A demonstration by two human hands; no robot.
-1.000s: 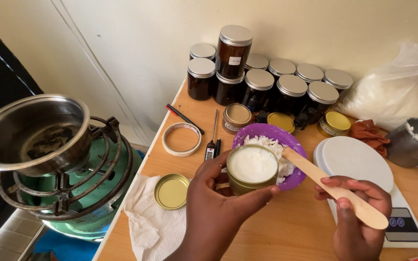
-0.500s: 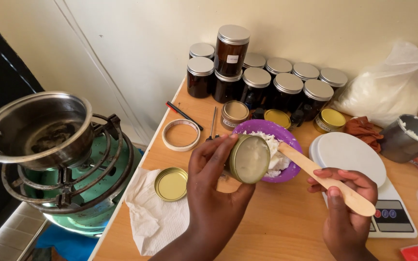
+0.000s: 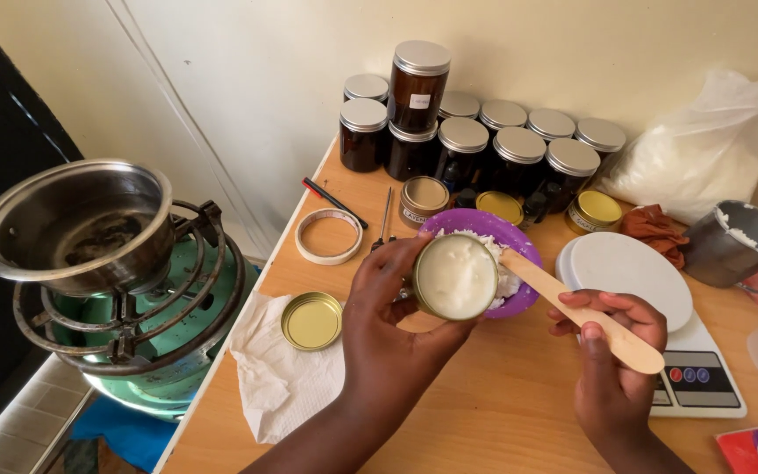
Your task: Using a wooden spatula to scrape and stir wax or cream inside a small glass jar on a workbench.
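My left hand (image 3: 392,325) grips a small round gold tin (image 3: 455,277) filled level with white cream and tilts its open top toward me, just over the near rim of a purple bowl (image 3: 524,247). My right hand (image 3: 611,351) holds a flat wooden spatula (image 3: 576,305) by its wide end. The narrow end of the spatula reaches into the white cream in the bowl, right beside the tin. A loose gold lid (image 3: 311,320) lies on a white paper towel (image 3: 287,382) to the left of my left hand.
Several dark jars with silver lids (image 3: 484,132) stand at the back. A tape roll (image 3: 329,236), a pen (image 3: 333,202), a small tool (image 3: 385,219), a kitchen scale with a white plate (image 3: 633,281), a metal cup (image 3: 739,246) and a white bag (image 3: 704,149) sit around. A pot (image 3: 72,224) rests on a green gas stove at left.
My left hand turned the tin: half a second ago its side faced me, now its cream-filled top faces me again. The spatula stayed at the bowl.
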